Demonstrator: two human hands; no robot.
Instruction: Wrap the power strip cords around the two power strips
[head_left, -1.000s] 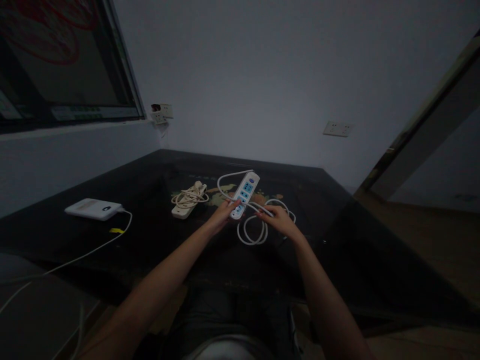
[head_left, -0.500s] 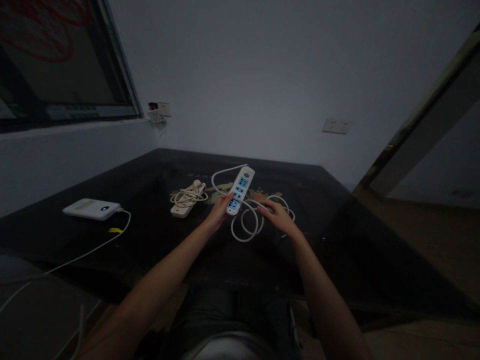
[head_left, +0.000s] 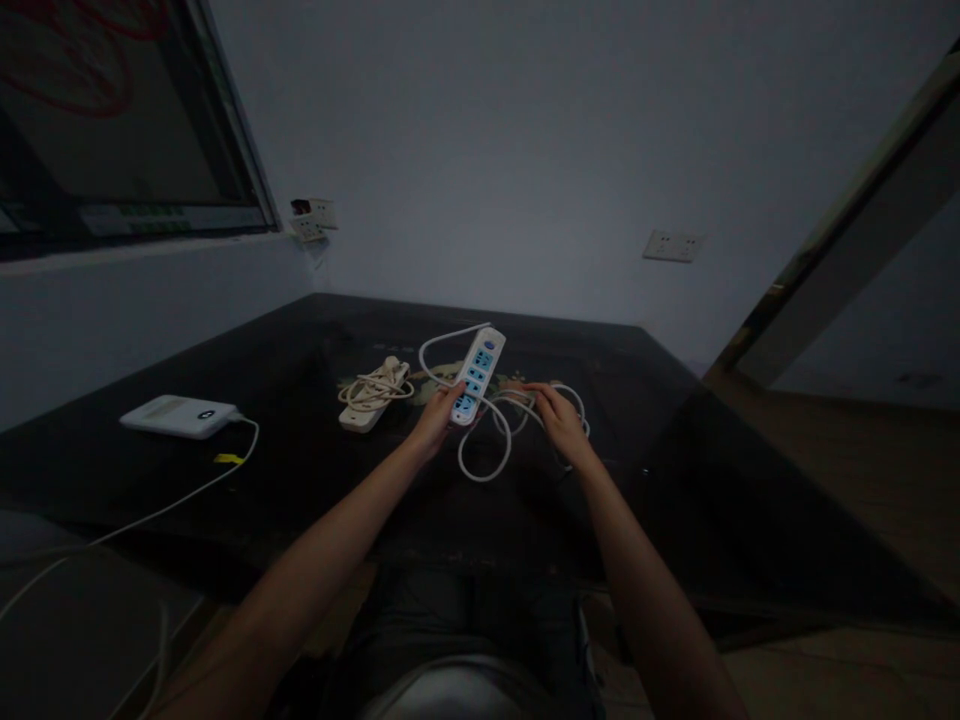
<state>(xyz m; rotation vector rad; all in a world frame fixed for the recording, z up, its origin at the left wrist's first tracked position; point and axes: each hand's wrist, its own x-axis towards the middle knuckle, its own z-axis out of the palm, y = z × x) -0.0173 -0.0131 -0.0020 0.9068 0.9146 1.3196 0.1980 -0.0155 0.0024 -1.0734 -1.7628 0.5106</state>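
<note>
A white power strip (head_left: 478, 372) with blue socket faces is tilted over the dark table, its lower end gripped by my left hand (head_left: 437, 418). From its top end a white cord (head_left: 486, 478) loops down to the left, passes by my left fingers and hangs in a loose coil between the hands. My right hand (head_left: 559, 425) is closed on the cord to the right of the strip, thumb and fingers around it. More loops of the cord spread beyond the right fingers. Where the plug end lies, I cannot make out.
Left of my hands lies a second power strip (head_left: 363, 416) with its cord wound around it. A white power bank (head_left: 178, 416) with a cable and a yellow tag (head_left: 228, 459) is farther left on the black table (head_left: 315, 345). Wall sockets (head_left: 673, 246) are behind.
My right hand has shifted slightly right along the cord, drawing it away from the strip. The coil between the hands has opened, with fewer loops showing. My left hand still grips the strip.
</note>
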